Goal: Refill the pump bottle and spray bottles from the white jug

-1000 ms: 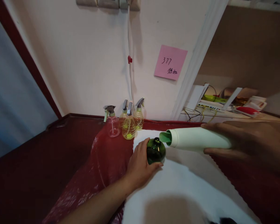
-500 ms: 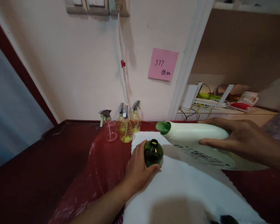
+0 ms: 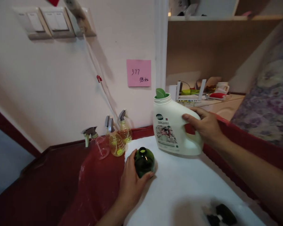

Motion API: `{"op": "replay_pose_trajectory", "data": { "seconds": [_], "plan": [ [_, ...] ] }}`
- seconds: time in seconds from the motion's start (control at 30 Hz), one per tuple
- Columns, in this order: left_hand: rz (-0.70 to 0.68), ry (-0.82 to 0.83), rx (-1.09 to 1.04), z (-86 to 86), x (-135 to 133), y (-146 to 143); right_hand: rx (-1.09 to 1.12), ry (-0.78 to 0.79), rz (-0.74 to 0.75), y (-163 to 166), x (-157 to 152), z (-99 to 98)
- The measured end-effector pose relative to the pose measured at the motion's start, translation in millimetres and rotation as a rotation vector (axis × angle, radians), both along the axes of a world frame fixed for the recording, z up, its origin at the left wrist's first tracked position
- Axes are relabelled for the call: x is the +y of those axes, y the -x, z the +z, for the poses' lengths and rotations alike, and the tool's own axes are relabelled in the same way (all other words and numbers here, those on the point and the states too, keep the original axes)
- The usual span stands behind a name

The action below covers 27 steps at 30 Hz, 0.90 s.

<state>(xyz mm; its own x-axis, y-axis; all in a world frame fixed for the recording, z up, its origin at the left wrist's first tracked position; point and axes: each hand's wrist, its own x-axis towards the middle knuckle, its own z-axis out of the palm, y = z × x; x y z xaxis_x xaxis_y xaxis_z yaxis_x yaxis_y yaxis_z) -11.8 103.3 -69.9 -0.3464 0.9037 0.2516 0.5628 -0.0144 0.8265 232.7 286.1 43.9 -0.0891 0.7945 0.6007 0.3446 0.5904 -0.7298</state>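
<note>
My left hand [image 3: 131, 183] is wrapped round a small round green bottle [image 3: 144, 161] with an open neck, standing on a white cloth [image 3: 179, 191]. My right hand [image 3: 205, 125] grips the handle of a white detergent jug [image 3: 171, 128], which stands upright on the cloth just right of and behind the green bottle. The jug's cap is off and its green pouring spout [image 3: 160, 93] shows at the top.
Several spray bottles [image 3: 116, 141] with yellow liquid stand against the wall on red plastic sheeting [image 3: 96, 188]. A dark object [image 3: 223, 213] lies on the cloth at the lower right. A pink note [image 3: 138, 72] is stuck on the wall. A shelf with clutter [image 3: 202, 91] is behind the jug.
The white jug has gone from lying tilted with its spout over the green bottle to standing upright on the cloth. My left hand stays on the green bottle. The view has shifted.
</note>
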Motion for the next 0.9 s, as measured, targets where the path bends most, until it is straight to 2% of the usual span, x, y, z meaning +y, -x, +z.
{"op": "replay_pose_trajectory", "data": {
  "seconds": [0.2, 0.47, 0.63, 0.77, 0.9],
  "plan": [
    [-0.027, -0.004, -0.012, -1.6, 2.1, 2.2, 0.279, 0.150, 0.054, 25.8, 8.4, -29.8],
    [-0.035, -0.007, -0.013, -1.5, 4.4, 3.3, 0.233, 0.230, 0.090, 27.7, 16.1, -43.4],
    [-0.018, -0.017, -0.018, -4.8, 5.6, 5.4, 0.119, 0.165, 0.042, 23.8, 16.4, -42.3],
    [-0.004, -0.066, -0.009, -10.0, 7.9, 9.0, -0.011, 0.033, -0.012, 5.0, -3.5, -30.1],
    [0.000, -0.068, -0.015, -8.9, 10.8, 10.3, -0.194, 0.019, 0.158, -33.8, -44.5, -16.6]
  ]
}}
